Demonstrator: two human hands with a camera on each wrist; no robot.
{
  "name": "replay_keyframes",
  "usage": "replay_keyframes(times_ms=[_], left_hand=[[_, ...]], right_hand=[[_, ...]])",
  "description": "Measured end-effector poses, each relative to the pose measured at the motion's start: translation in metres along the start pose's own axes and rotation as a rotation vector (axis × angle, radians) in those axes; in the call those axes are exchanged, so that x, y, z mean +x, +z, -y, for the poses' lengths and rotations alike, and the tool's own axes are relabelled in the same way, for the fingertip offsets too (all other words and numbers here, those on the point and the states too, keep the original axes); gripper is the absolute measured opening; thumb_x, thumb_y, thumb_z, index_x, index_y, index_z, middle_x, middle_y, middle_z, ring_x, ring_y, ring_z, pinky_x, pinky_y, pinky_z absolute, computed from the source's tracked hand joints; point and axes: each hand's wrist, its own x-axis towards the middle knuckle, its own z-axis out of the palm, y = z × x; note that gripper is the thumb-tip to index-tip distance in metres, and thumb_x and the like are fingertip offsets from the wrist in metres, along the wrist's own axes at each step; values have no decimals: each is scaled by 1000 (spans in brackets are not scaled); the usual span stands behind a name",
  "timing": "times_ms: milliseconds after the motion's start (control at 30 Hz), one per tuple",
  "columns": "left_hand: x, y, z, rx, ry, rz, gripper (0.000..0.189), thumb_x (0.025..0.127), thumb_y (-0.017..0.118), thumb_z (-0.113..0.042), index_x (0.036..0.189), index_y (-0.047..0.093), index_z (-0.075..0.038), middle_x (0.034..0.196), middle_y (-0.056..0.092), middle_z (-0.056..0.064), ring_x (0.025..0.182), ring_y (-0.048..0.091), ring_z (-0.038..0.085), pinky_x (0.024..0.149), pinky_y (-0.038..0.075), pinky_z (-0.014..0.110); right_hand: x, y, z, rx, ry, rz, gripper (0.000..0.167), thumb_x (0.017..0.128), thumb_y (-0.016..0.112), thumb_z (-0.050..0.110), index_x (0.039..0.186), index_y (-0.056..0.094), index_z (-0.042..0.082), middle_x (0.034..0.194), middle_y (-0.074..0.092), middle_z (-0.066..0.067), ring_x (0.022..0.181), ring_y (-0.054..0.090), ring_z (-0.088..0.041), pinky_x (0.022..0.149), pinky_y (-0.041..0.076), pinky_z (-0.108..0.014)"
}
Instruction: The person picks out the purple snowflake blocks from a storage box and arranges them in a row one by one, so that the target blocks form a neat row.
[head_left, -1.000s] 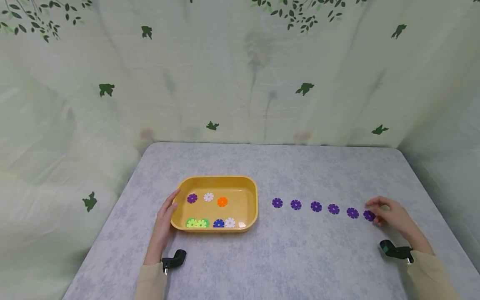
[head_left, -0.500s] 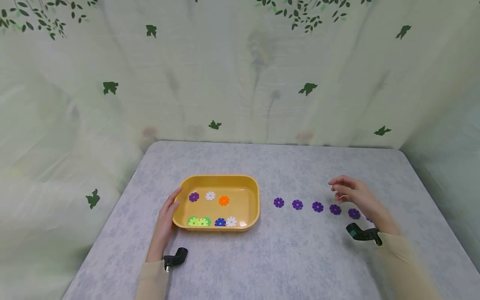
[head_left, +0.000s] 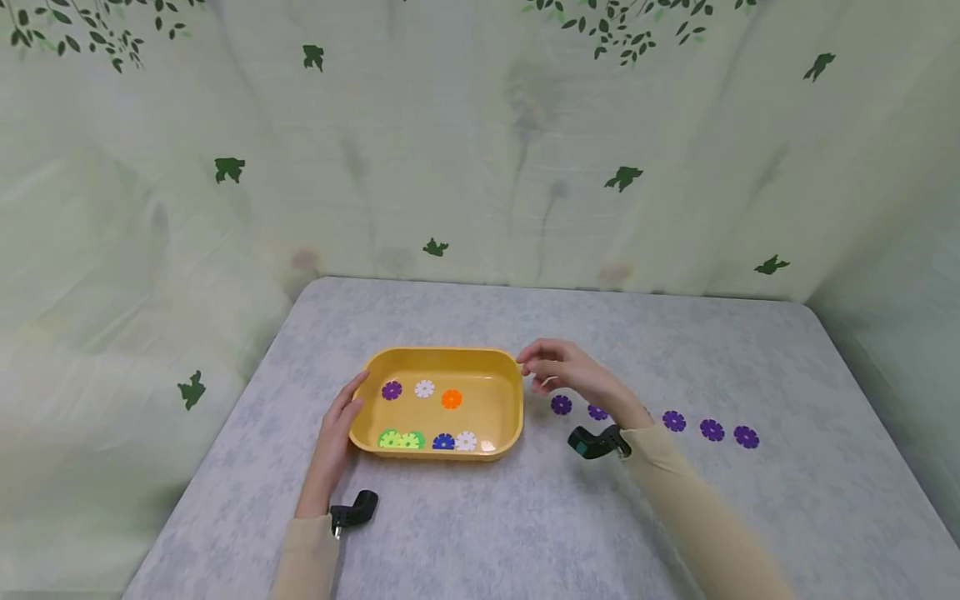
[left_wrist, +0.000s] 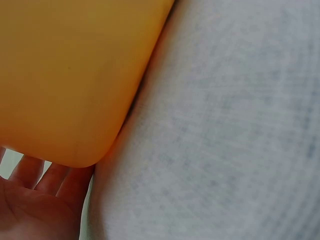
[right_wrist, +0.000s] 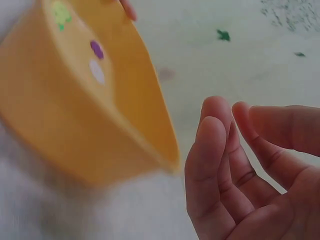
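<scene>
A yellow tray [head_left: 487, 417] stands left of centre on the table. My left hand [head_left: 333, 433] rests against its left side, fingers fairly straight along the wall. In the left wrist view those fingers [left_wrist: 67, 182] pass behind the tray's corner. My right hand [head_left: 573, 371] hovers beside the tray's right rim, fingers loosely bent, nothing between them in the right wrist view. Flower-shaped plastic discs lie in the tray: purple [head_left: 392, 390], white [head_left: 424, 389], orange [head_left: 452, 399], and green [head_left: 390, 438], blue [head_left: 443, 442] and white ones along the near wall.
Right of the tray, a row of purple flower discs [head_left: 712, 430] runs across the grey table [head_left: 480, 533]; my right wrist and forearm cover part of it. A pale curtain [head_left: 450, 167] with leaf and bird prints hangs behind the table.
My right hand has let go of the purple disc at the row's right end and moved left above the row to the tray. My left hand stays at the tray.
</scene>
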Motion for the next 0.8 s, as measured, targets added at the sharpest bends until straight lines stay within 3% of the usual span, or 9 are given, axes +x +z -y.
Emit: replay_keyframes(times_ms=[167, 400, 567, 800], left_hand=[[7, -1, 12, -15, 9, -4, 45, 105, 37, -22, 150, 34, -16, 156, 24, 1, 143, 16, 18, 114, 17, 43], [12, -3, 25, 19, 29, -27, 46, 104, 39, -32, 149, 37, -22, 154, 27, -4, 142, 18, 14, 114, 18, 42], [11, -4, 24, 25, 29, -25, 46, 104, 39, -33, 149, 37, -22, 154, 27, -4, 142, 18, 15, 114, 19, 42], [11, -5, 23, 18, 30, -21, 47, 104, 39, -32, 149, 36, -21, 155, 27, -3, 142, 18, 17, 114, 18, 44]], right_hand=[[37, 37, 10, 28, 11, 87, 32, 98, 52, 13, 122, 52, -8, 116, 54, -30, 77, 59, -23, 72, 55, -30], [72, 75, 18, 30, -4, 179, 32, 99, 50, 13, 123, 52, -9, 117, 56, -27, 93, 58, -42, 80, 55, -39], [88, 96, 22, -11, -3, 215, 31, 98, 50, 11, 121, 53, -9, 115, 59, -23, 92, 63, -34, 81, 55, -39], [109, 122, 16, 55, 91, 208, 33, 97, 49, 6, 126, 52, -7, 122, 56, -21, 100, 62, -33, 88, 52, -41]])
